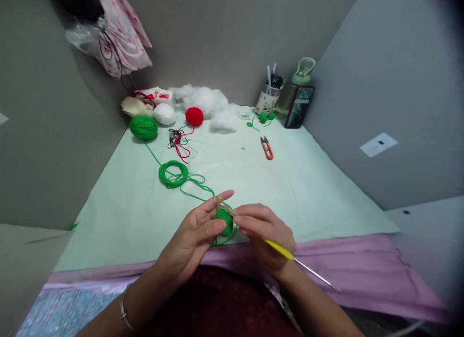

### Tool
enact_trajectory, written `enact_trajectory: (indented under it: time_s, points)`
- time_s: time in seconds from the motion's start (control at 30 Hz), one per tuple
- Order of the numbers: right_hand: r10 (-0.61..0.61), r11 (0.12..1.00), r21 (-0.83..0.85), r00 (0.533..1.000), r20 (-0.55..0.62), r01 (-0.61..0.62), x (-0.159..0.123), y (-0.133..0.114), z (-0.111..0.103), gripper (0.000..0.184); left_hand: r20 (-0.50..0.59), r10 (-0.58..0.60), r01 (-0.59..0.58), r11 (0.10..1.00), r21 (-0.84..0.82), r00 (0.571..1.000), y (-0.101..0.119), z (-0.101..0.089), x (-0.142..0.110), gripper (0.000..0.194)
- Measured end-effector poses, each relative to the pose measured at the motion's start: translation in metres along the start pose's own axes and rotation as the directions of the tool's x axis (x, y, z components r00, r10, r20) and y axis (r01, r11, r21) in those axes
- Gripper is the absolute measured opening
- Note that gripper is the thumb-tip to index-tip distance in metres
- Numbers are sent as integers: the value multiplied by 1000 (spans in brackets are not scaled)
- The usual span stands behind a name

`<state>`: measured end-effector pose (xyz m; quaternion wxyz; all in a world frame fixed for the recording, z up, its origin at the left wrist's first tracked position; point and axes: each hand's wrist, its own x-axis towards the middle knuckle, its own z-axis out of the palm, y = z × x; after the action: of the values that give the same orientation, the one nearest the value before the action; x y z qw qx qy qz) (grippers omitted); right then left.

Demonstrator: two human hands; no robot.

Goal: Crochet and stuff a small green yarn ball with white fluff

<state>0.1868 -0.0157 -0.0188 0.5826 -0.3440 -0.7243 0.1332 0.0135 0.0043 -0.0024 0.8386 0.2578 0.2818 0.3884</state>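
Between thumb and fingers, my left hand [198, 233] pinches a small green crochet piece [224, 223], its index finger stretched out with yarn over it. My right hand [266, 230] grips a crochet hook [279, 249] with a yellow handle; one metal end points back past the wrist, and the other meets the crochet piece at the fingertips. Green yarn runs from the piece to a loose coil [173, 174] on the table, and on to a green yarn ball [143, 127] at the back left. The exact stitch under the hook is too small to make out.
Orange thread snips [267, 148] lie at the right. Behind are a red yarn ball [194, 116], white stuffing [206, 102], small green crocheted pieces [263, 117], a phone [299, 107], a bottle [286, 97] and a pen cup [268, 99]. Grey partitions [232, 37] enclose the table [224, 158].
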Motion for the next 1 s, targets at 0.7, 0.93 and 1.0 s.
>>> enact_trajectory:
  time_s: [0.7, 0.93, 1.0]
  points:
    - [462, 711, 573, 885, 56, -408, 9, 6, 1, 11, 54, 129, -140, 925, 353, 990, 5, -10, 1, 60]
    - [529, 627, 615, 841, 114, -478, 15, 8, -5, 12, 108, 77, -104, 956, 273, 991, 10, -10, 3, 55]
    - [549, 606, 619, 826, 129, -500, 16, 8, -7, 13, 129, 78, -114, 946, 303, 989, 12, -12, 3, 54]
